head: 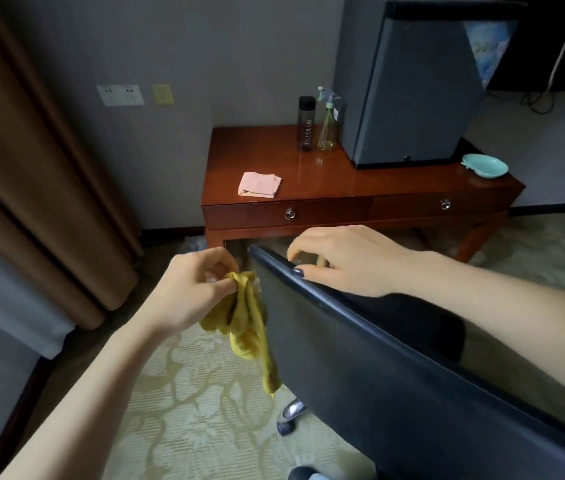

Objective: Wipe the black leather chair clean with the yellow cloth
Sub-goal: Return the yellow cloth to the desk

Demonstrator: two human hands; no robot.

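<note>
Patterned carpet (187, 393); wooden tabletop (343, 174) far. Black leather chair (378, 358) stood near right; right hand (346, 261) gripped its top edge, fingers curled. Yellow cloth (246, 327) hung just left of it, pinched by left hand (194, 289).

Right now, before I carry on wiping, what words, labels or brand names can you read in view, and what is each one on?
"MY BOTTLE": printed lengthwise down the dark bottle on the wooden table.
Spray bottle: any label is too small and blurred to read.
Blue picture on the mini fridge: no legible text.
Yellow sticker: nothing readable.
</note>
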